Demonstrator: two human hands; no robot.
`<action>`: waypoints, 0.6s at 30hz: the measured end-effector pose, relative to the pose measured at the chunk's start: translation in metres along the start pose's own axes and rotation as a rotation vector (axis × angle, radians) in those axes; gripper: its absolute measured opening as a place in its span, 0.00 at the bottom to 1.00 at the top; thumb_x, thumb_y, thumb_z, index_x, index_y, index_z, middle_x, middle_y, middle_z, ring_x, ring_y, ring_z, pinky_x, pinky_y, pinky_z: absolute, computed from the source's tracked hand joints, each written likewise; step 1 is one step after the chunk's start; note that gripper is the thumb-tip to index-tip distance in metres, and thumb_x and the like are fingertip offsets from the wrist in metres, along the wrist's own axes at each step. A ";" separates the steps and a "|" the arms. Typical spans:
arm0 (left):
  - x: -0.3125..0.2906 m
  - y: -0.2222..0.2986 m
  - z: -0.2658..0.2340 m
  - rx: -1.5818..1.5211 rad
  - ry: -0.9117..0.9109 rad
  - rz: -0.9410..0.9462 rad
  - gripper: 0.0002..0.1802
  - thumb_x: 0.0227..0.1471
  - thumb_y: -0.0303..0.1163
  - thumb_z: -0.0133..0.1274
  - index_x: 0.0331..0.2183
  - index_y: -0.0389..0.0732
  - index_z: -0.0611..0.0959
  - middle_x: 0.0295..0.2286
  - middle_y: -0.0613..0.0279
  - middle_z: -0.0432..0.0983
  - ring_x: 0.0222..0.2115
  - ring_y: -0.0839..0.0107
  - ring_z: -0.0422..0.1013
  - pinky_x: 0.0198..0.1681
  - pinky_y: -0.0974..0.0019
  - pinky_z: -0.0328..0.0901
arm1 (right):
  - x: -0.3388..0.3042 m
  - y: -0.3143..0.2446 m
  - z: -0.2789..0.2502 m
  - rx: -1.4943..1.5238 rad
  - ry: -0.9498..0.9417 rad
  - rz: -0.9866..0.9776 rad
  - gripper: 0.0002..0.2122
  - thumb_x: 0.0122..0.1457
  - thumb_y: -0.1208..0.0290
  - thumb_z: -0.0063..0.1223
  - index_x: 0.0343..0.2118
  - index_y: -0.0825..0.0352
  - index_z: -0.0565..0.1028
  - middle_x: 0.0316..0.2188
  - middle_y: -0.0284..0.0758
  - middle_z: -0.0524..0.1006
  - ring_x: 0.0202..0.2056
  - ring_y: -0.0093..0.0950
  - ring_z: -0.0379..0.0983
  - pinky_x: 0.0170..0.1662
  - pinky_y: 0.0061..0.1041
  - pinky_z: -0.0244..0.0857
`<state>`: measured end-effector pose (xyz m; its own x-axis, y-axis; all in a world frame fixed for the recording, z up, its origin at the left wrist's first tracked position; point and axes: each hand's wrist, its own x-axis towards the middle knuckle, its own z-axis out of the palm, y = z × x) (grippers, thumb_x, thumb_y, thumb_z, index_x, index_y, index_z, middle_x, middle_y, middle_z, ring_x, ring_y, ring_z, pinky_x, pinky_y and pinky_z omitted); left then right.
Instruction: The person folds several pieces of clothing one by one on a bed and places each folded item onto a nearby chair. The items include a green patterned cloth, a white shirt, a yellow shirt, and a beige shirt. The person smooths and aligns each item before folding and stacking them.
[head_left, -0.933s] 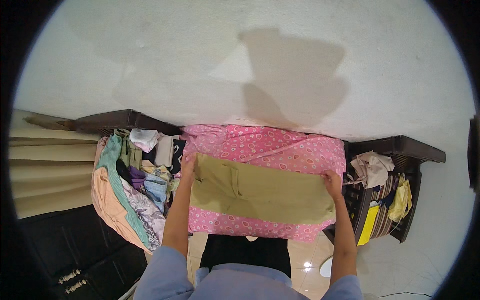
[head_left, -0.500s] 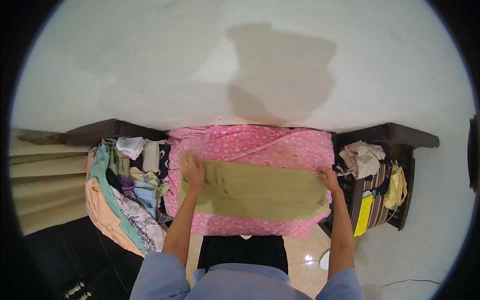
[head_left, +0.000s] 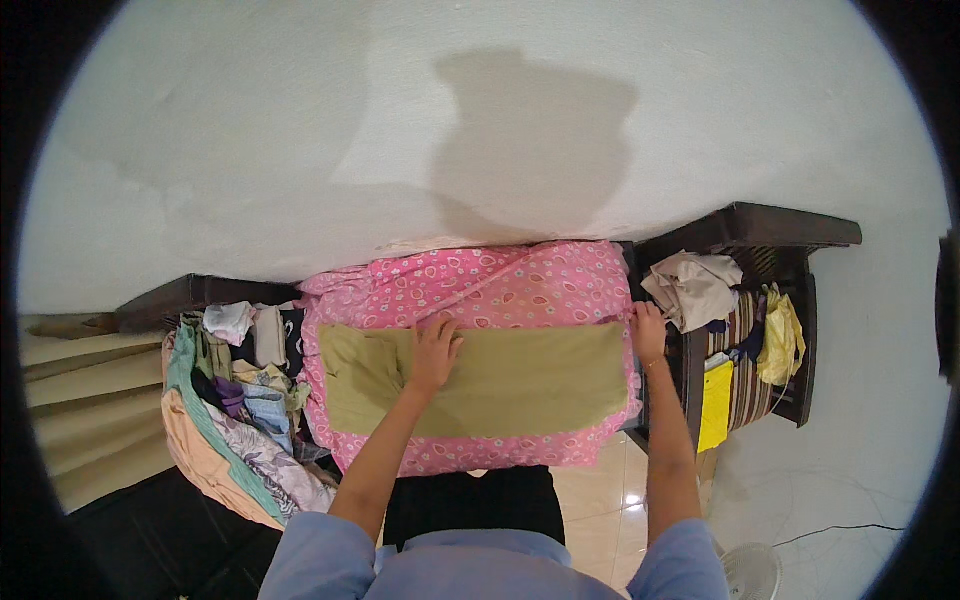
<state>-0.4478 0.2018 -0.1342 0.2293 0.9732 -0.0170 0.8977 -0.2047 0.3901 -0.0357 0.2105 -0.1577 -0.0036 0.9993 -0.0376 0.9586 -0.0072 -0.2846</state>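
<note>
A long olive-green folded garment (head_left: 530,375) lies across a pink printed cloth (head_left: 480,285), with small wrinkles towards its left end. My left hand (head_left: 435,355) rests on the garment left of its middle, fingers stretched out near its far edge. Just past the garment's far right corner, my right hand (head_left: 648,332) is at the right border of the pink cloth, its fingers slightly bent and apart from the garment. I see nothing held in it.
Piled clothes (head_left: 240,400) cover a seat on the left. On the right, a dark wooden chair (head_left: 690,390) bears a beige garment (head_left: 695,285), a yellow cloth (head_left: 782,340) and a bright yellow flat piece (head_left: 714,405). A wall (head_left: 300,130) stands behind; a white fan (head_left: 752,570) is low right.
My left hand has moved right from the garment's left end to nearer its middle. My right hand has let go of the right corner. The whole view has shifted and tilted slightly.
</note>
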 end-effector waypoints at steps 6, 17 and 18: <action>-0.049 -0.011 -0.032 -0.071 0.216 -0.099 0.18 0.48 0.33 0.45 0.43 0.42 0.69 0.42 0.58 0.64 0.43 0.59 0.61 0.51 0.49 0.46 | -0.072 -0.075 0.020 0.433 0.039 0.135 0.18 0.51 0.75 0.42 0.46 0.70 0.61 0.45 0.47 0.63 0.47 0.43 0.58 0.50 0.36 0.51; -0.106 -0.167 -0.075 -0.467 0.346 -0.581 0.15 0.49 0.32 0.44 0.39 0.37 0.72 0.33 0.56 0.70 0.35 0.65 0.67 0.39 0.66 0.61 | -0.085 -0.296 0.044 0.634 -0.068 -0.092 0.13 0.51 0.72 0.45 0.41 0.69 0.67 0.38 0.42 0.69 0.41 0.37 0.65 0.45 0.32 0.57; -0.108 -0.182 -0.069 -0.473 0.263 -0.567 0.15 0.48 0.33 0.45 0.39 0.37 0.73 0.32 0.56 0.70 0.34 0.66 0.67 0.38 0.66 0.61 | -0.083 -0.330 0.051 0.705 -0.098 -0.121 0.13 0.51 0.70 0.46 0.39 0.68 0.68 0.36 0.41 0.70 0.39 0.36 0.66 0.44 0.31 0.58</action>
<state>-0.6620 0.1408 -0.1402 -0.3658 0.9207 -0.1357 0.5816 0.3400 0.7390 -0.3668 0.1282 -0.1098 -0.1557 0.9869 -0.0429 0.5385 0.0484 -0.8412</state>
